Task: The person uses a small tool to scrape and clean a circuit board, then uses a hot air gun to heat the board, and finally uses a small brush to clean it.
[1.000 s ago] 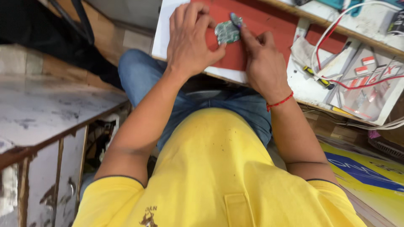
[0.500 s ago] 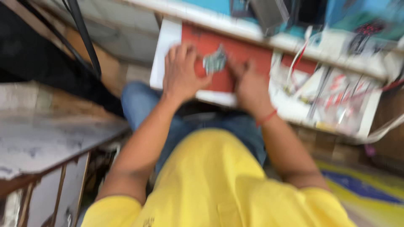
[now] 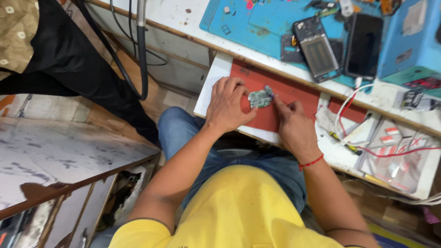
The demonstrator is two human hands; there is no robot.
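Observation:
A small green circuit board (image 3: pixel 260 98) lies on a red mat (image 3: pixel 294 95) on a pulled-out white shelf (image 3: pixel 212 85) under the workbench. My left hand (image 3: pixel 227 106) rests on the mat and pinches the board's left side with its fingertips. My right hand (image 3: pixel 294 129), with a red thread around the wrist, reaches in from the right. Its forefinger and thumb press at the board's upper right corner, where a small grey part shows. My yellow shirt and blue jeans fill the lower view.
On the bench behind lie a blue work mat (image 3: pixel 257 23), an opened phone (image 3: pixel 320 51), a black phone (image 3: pixel 363 43) and a blue device (image 3: pixel 413 41). Red and white wires (image 3: pixel 395 151) and small packets lie at the right. A black hose (image 3: pixel 141 50) hangs at the left.
The view has swung upward, so the bench with the phones and blue mat now shows. Both hands have stayed on the circuit board at the red mat.

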